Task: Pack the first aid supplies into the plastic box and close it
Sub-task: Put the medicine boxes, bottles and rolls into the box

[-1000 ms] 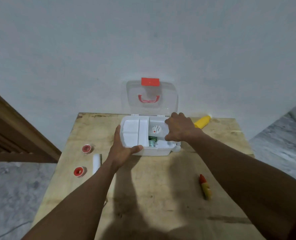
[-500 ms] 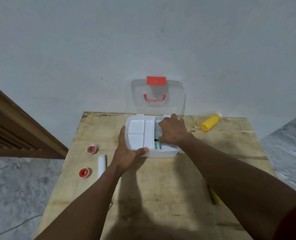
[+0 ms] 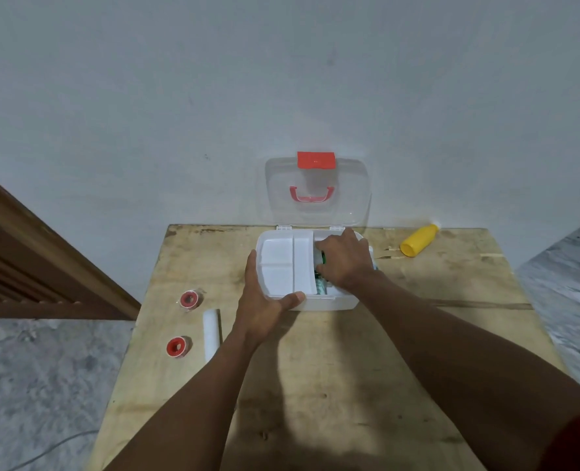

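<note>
1. Head view (the only one): the small rounded white plastic box (image 3: 315, 303) sits at the far edge of a rough plywood table (image 3: 332, 368), right up against a pale grey wall (image 3: 281, 79).
2. Its see-through clear lid (image 3: 349, 198) is swung open and stands upright against the wall, hinged at the back of the box. There's a red latch tab (image 3: 316, 160) on its top edge and a red carry handle (image 3: 311, 194) showing through the middle.
3. Inside, the left half of the box is taken up by a white divider tray (image 3: 283, 263). It has two squarish pockets and one long narrow pocket next to them.
4. The left hand (image 3: 264, 307) grips the box's near-left corner, thumb hooked along the front rim and fingers laid up the left side.
5. The right hand (image 3: 344, 261) is knuckles-up over the right half of the box, fingers curled down inside. A bit of a green item (image 3: 320, 285) peeks out by the fingertips, but honestly I can't tell if the hand is pinching it or just touching it.
6. The hands are apart, with the tray between them.
7. Out on the table, left of the box, are two small red-cored tape rolls, a far one (image 3: 190, 299) and a near one (image 3: 177, 346). A white cylindrical roll (image 3: 211, 329) lies just right of them, beside the left forearm.
8. A yellow plastic bottle (image 3: 417, 244) lies on its side well off to the right of the box, near the back edge.
</note>
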Demonstrator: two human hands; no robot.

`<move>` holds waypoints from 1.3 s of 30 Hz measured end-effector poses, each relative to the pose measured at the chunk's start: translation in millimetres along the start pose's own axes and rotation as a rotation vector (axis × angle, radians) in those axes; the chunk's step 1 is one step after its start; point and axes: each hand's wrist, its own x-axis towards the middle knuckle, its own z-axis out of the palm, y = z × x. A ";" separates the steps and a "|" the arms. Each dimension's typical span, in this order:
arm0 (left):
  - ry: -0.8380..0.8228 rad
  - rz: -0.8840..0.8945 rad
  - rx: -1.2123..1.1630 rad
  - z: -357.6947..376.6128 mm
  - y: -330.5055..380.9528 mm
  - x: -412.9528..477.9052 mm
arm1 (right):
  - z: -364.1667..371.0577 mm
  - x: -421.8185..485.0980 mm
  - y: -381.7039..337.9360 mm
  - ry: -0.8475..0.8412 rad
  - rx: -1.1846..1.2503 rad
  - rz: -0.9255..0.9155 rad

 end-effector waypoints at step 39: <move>-0.015 0.018 0.014 4.0 8.4 0.1 | 35.8 25.0 114.3 -0.161 0.616 0.259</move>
